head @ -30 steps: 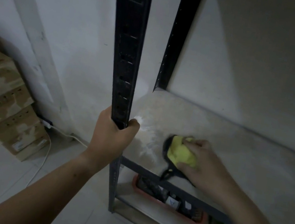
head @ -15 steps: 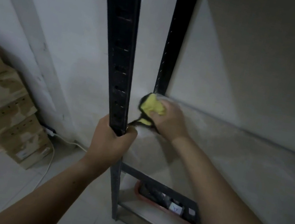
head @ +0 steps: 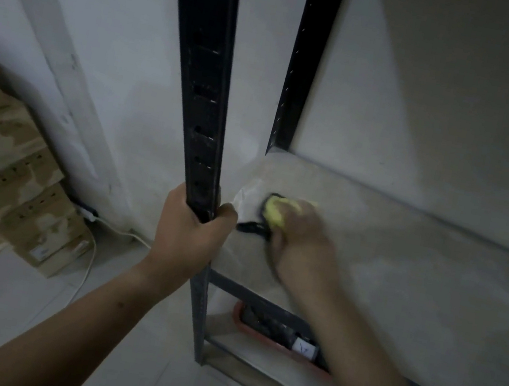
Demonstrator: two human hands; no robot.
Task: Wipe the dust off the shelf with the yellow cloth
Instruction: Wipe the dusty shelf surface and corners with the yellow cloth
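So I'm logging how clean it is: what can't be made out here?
- Right hand and cloth: motion-blurred, grip detail unclear.
- Shelf: right part cut by the frame edge; dim, so remaining dust is unclear.
- Tray below: contents hidden by shelf rail and forearm.
- Left hand covers part of the post.

Your only view comes from the head camera, looking forward and steeply down from close above the shelf (head: 416, 289) near its front left post (head: 204, 82). Its wide angle takes in both your forearms from the bottom edge, the wall behind and the floor at left.
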